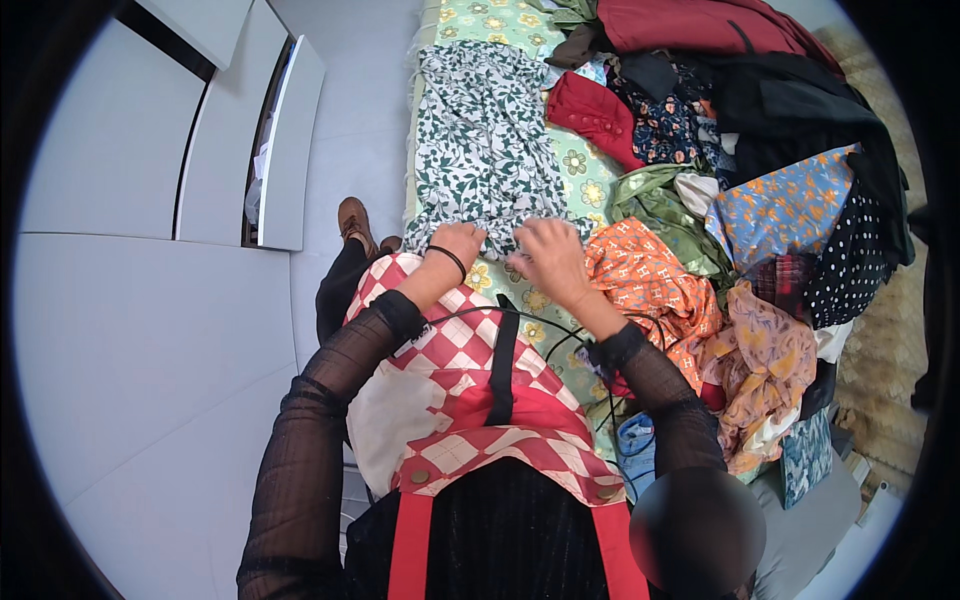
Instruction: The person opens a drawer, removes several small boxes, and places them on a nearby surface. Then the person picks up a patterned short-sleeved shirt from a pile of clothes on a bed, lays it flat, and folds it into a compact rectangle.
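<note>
A white garment with a dark green leaf print [487,135] lies spread on a green flowered bed cover [592,191]. At the garment's near edge, my left hand [456,247] has its fingers bent down on the gathered cloth; whether they pinch it cannot be told. My right hand [551,259], slightly blurred, is over the same edge further right, with its fingers apart and no cloth seen between them. Beside the right hand lies an orange garment with a white letter pattern [652,277]. A black hair tie [448,259] circles my left wrist.
Heaped clothes lie along the right, among them a red buttoned garment [589,112], a blue floral cloth [787,202] and a peach floral cloth [765,360]. A black cable [547,321] crosses my checked apron [457,330]. At left, a white drawer [289,150] stands pulled out.
</note>
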A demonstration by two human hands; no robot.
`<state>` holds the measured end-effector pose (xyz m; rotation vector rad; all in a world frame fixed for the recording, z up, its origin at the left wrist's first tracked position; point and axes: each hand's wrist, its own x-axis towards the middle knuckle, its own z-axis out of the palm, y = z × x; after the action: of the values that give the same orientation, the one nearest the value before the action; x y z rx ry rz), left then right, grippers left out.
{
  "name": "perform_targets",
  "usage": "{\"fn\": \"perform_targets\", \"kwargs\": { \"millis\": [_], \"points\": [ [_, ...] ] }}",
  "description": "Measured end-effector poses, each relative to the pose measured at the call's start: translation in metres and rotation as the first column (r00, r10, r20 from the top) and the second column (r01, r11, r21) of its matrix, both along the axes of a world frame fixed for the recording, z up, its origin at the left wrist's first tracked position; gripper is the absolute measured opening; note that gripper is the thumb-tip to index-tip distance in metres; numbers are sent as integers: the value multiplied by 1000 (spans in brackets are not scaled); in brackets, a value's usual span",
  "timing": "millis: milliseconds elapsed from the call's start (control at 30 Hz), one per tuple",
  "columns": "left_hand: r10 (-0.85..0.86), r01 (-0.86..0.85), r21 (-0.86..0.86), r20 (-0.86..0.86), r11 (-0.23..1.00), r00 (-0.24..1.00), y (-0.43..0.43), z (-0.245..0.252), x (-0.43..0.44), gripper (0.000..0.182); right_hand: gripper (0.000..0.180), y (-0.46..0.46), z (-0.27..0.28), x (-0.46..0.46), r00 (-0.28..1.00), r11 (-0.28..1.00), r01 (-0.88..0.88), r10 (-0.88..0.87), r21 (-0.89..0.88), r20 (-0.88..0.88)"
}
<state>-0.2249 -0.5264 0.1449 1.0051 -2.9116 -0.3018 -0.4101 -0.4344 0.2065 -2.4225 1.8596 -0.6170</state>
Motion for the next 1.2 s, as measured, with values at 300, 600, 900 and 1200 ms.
{"fn": "perform_targets", "kwargs": {
  "millis": [300,600,900,1200],
  "points": [
    [-153,48,695,91,718,984,-64,23,4,36,49,-10,-55,-12,992,961,16,-50,276,117],
    [-43,-32,-197,-365,980,930,-17,30,2,41,41,-89,-70,-50,856,738,-201,-187,644,481],
    [28,-39,-106,-110,994,994,-27,-8,-11,77,34,-75,-34,-12,970,976,149,-175,-160,-166],
    [108,-108,-11,-1,994,994,-57,5,-31,28,53,-50,-48,-9,996,995,86,-86,-50,2]
  ]
}}
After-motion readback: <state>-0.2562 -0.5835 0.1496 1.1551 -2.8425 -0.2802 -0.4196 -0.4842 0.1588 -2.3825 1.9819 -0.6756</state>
